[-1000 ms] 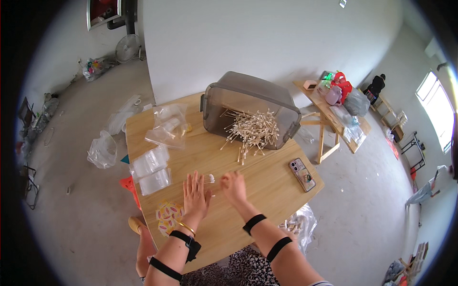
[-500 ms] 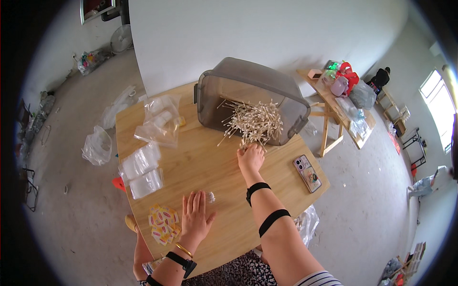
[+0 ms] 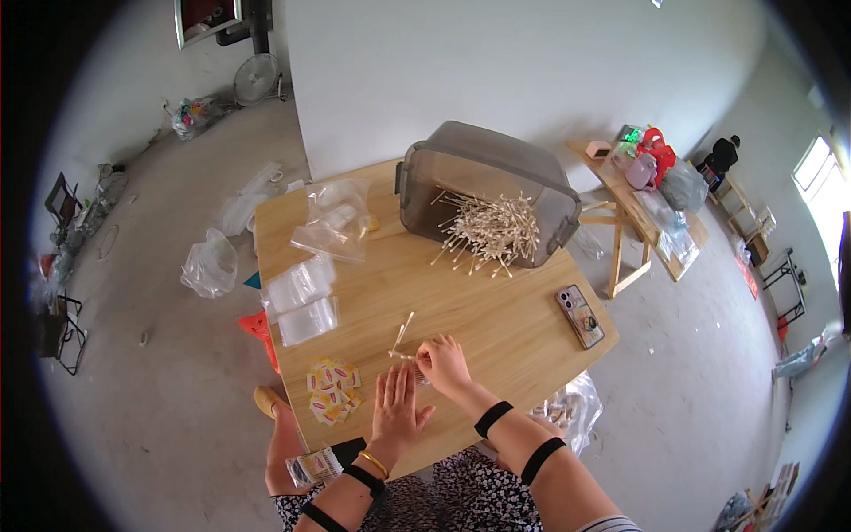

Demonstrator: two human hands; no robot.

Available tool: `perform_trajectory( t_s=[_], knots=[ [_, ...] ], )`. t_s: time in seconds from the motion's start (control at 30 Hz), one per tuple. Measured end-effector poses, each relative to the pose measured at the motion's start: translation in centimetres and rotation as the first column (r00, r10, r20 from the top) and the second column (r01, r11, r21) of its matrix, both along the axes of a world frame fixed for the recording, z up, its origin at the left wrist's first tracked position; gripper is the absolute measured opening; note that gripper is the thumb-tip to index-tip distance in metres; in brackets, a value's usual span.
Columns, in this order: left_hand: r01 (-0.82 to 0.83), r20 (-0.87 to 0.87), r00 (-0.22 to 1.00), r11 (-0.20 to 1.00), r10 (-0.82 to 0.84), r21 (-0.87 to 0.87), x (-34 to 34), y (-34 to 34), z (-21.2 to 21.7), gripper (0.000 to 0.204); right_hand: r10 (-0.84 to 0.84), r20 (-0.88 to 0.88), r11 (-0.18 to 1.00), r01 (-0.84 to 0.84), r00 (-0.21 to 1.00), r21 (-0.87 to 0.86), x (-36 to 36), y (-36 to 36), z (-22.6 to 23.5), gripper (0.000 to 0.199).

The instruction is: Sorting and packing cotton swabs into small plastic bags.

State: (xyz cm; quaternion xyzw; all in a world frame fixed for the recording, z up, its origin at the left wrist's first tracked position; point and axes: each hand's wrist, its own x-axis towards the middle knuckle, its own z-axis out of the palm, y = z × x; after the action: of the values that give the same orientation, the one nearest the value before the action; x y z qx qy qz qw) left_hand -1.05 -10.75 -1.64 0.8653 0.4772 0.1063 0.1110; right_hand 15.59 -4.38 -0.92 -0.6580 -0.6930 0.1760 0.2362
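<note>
My left hand (image 3: 396, 410) lies flat on the wooden table, fingers stretched out. Just beyond its fingertips my right hand (image 3: 442, 362) is closed, with cotton swabs (image 3: 402, 355) poking out on its left side. Two loose swabs (image 3: 403, 329) rest on the wood a little farther off. Under and beside the right hand, more swabs show only in part. A large pile of cotton swabs (image 3: 496, 229) spills from a grey translucent plastic bin (image 3: 483, 142) tipped on its side at the far edge.
Small yellow-and-white printed cards (image 3: 333, 390) lie left of my left hand. Stacks of clear plastic bags (image 3: 306, 301) line the table's left side. A phone (image 3: 581, 316) lies at the right edge. A cluttered side table (image 3: 638, 208) stands at the far right.
My right hand has come back from the swab pile to beside my left hand, bringing swabs. The left hand stays flat. The whole view has shifted slightly.
</note>
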Motion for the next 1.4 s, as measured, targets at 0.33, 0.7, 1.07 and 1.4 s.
perform_trajectory(
  t_s=[0.33, 0.7, 1.07, 1.4],
  knots=[
    [0.016, -0.078, 0.997, 0.995, -0.008, 0.095, -0.4, 1.3, 0.5, 0.087, 0.122, -0.035, 0.991, -0.119, 0.992, 0.066, 0.6, 2.5, 2.7, 0.028],
    [-0.031, -0.13, 0.991, 0.998, 0.038, 0.054, 0.4, 1.5, 0.0, 0.085, 0.345, 0.117, 0.938, -0.347, 0.931, -0.007, -0.8, 6.0, 2.2, 0.009],
    [-0.06, -0.013, 0.998, 0.998, 0.06, 0.001, -0.2, 1.0, 1.2, 0.085, 0.205, -0.086, 0.979, -0.203, 0.975, 0.035, 0.6, 1.8, 0.6, 0.006],
    [0.053, -0.016, 0.999, 0.998, -0.052, 0.027, -1.2, 3.7, 2.6, 0.083, -0.038, -0.186, 0.98, 0.073, 0.982, 0.187, 2.2, 0.0, 1.4, 0.01]
  ],
)
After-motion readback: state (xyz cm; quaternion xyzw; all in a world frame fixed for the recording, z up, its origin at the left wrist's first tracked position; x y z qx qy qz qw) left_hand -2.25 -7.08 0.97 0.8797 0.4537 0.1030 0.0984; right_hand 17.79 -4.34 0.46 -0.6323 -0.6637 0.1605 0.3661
